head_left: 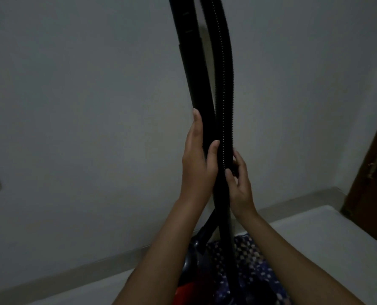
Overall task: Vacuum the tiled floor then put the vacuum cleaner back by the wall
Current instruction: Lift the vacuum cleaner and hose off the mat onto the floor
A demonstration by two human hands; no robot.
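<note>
In the head view, the left hand [197,159] gripped the black rigid tube [189,62] of the vacuum cleaner, with the thumb laid across its front and one finger stretched up along its left side. Just beside it and a little lower, the right hand [240,183] held the ribbed hose [223,73], the thumb pressing on the front and the fingers curled round the right side. Above both grips, the tube and the hose rose side by side, close together, and left the picture at the top, in front of the grey wall [84,106]. Below the grips, between the two forearms, the vacuum body [190,260] stood, dark and partly red, near the skirting [84,269]. A dotted blue mat [255,271] lay under the right forearm on the pale floor [315,234]. Far to the right of the grips stood a brown door [372,172].
</note>
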